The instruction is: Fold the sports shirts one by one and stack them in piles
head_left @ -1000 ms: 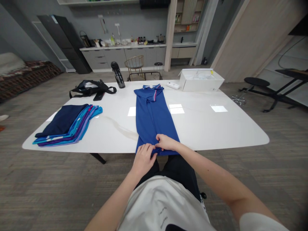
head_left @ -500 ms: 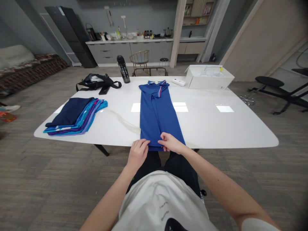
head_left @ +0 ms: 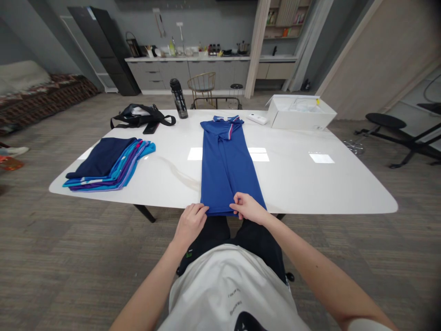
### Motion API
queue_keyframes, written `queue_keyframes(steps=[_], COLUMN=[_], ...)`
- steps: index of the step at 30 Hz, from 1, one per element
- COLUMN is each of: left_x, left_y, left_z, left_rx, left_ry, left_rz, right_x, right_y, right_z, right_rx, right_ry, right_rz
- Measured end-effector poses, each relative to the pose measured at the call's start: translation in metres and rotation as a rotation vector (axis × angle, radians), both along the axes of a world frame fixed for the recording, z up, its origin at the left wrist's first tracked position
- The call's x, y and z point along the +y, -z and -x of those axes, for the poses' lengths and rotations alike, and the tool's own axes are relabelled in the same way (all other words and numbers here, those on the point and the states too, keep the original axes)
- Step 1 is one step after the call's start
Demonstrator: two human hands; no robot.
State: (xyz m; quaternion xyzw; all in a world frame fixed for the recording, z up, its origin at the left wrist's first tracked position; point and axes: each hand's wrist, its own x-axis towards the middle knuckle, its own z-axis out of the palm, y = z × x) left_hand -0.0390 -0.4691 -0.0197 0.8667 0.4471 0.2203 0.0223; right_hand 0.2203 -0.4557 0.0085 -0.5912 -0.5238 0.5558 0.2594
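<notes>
At six o'clock on the white table [head_left: 347, 184], both hands meet the hem of a royal-blue polo shirt [head_left: 218, 172]. Folded into a long, narrow strip, the shirt runs from twelve o'clock, where its collar lies, down to the near edge. The left hand [head_left: 190, 224] pinches the hem's left corner between thumb and fingers; the right hand [head_left: 249, 208], fingers curled, pinches the hem right of its middle.

Toward nine o'clock sits a stack of folded clothes [head_left: 103, 157], navy on top, blues and purples beneath. A black strap bag [head_left: 132, 115] lies at ten, a dark phone [head_left: 150, 128] touching it. A black water bottle [head_left: 178, 99] stands at eleven, a small white device [head_left: 257, 119] lies at one, and an open white box [head_left: 292, 118] sits at two.
</notes>
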Motion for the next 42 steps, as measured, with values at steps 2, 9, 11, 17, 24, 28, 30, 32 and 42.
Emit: queue_keyframes(steps=[2,9,11,17,24,28,30,32,42], left_x=[-0.002,-0.009,-0.008,0.001,0.011,0.017,0.019,0.02,0.022], left_y=[-0.002,-0.001,-0.002,0.001,0.008,0.008,0.009,0.011,0.017], left_z=[0.001,0.001,-0.004,-0.011,-0.014,-0.039,-0.051,-0.059,-0.053], left_rx=[0.02,-0.022,-0.006,0.128,0.194,0.227,0.235,0.241,0.251], left_ry=[0.015,0.01,0.0,0.063,0.182,0.258,0.265,0.257,0.285], left_rz=[0.008,0.045,0.051,0.066,-0.004,-0.002,0.011,0.015,0.006], right_x=[-0.003,-0.017,-0.024,-0.044,-0.047,-0.047,-0.047,-0.048,-0.046], right_y=[0.003,0.007,0.007,0.021,0.047,0.053,0.055,0.056,0.042], right_z=[0.0,0.002,0.003,0.0,-0.008,-0.007,-0.007,-0.008,-0.008], right_rx=[-0.108,-0.515,-0.679,-0.801,-0.874,-0.869,-0.872,-0.872,-0.772], right_ry=[-0.041,-0.11,-0.134,-0.292,-0.343,-0.316,-0.301,-0.288,-0.267], right_rz=[-0.056,-0.279,-0.432,-0.851,-0.98,-1.006,-1.016,-1.03,-1.046])
